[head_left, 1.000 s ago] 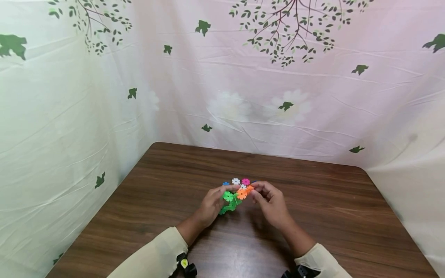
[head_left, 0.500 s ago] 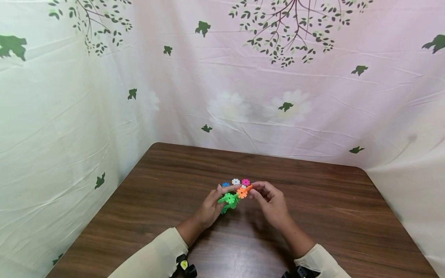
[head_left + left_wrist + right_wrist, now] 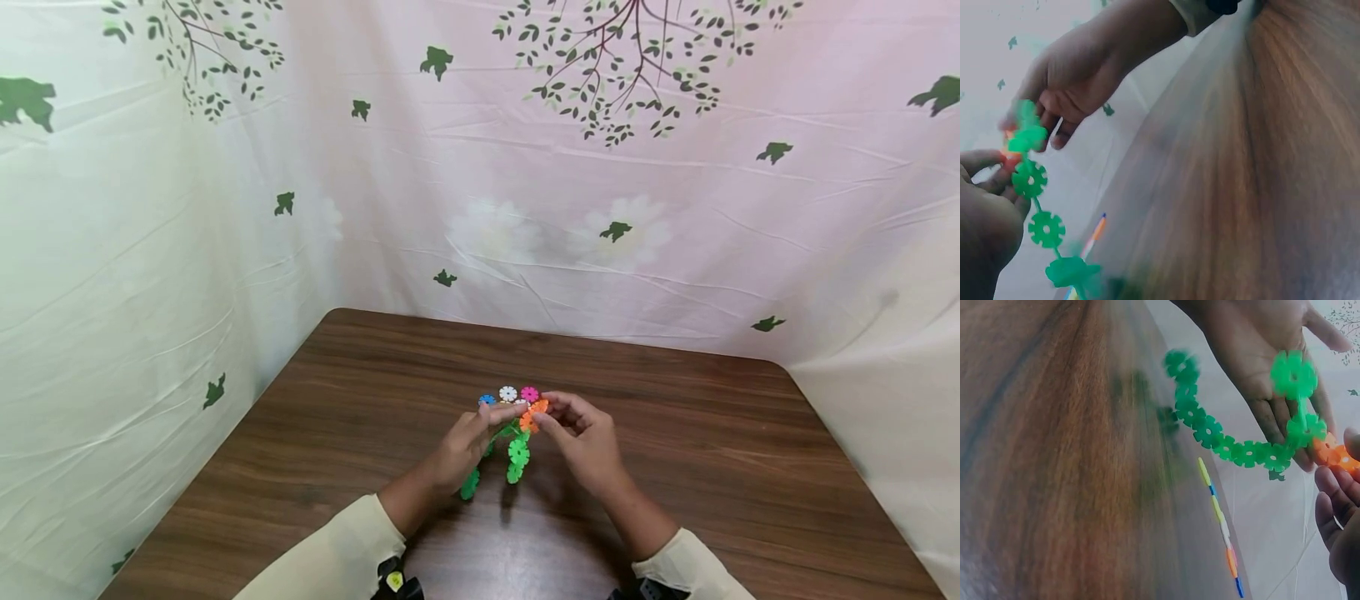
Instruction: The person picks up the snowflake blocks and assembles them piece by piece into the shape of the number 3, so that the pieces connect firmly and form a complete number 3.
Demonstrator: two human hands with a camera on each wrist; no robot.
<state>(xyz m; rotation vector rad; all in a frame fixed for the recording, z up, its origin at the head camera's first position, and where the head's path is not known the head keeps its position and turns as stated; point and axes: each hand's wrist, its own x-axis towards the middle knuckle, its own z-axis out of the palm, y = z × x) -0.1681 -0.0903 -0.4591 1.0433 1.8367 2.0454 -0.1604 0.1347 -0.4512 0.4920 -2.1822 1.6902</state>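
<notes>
A string of green flower-shaped linking discs point(image 3: 517, 452) hangs between my hands, with orange discs point(image 3: 534, 414) at its upper part. My right hand point(image 3: 592, 446) pinches the orange discs between thumb and fingers. Across from it, my left hand point(image 3: 457, 450) reaches its straight index finger to the orange discs, thumb raised. In the right wrist view the left palm point(image 3: 1254, 356) faces the camera, fingers extended behind the green discs point(image 3: 1247, 453), which curve down in a long loop. Part of the string is hidden behind the left hand in the head view.
Beyond the hands, a row of linked discs lies on the brown wooden table point(image 3: 675, 417), including a white disc point(image 3: 507, 393), a pink disc point(image 3: 529, 393) and a blue disc point(image 3: 487, 400). A printed cloth point(image 3: 390, 192) surrounds the table's back and sides.
The green string has turned and spread from a bunch at the left hand into two hanging lengths. The orange discs have rotated, and the left hand has shifted slightly right.
</notes>
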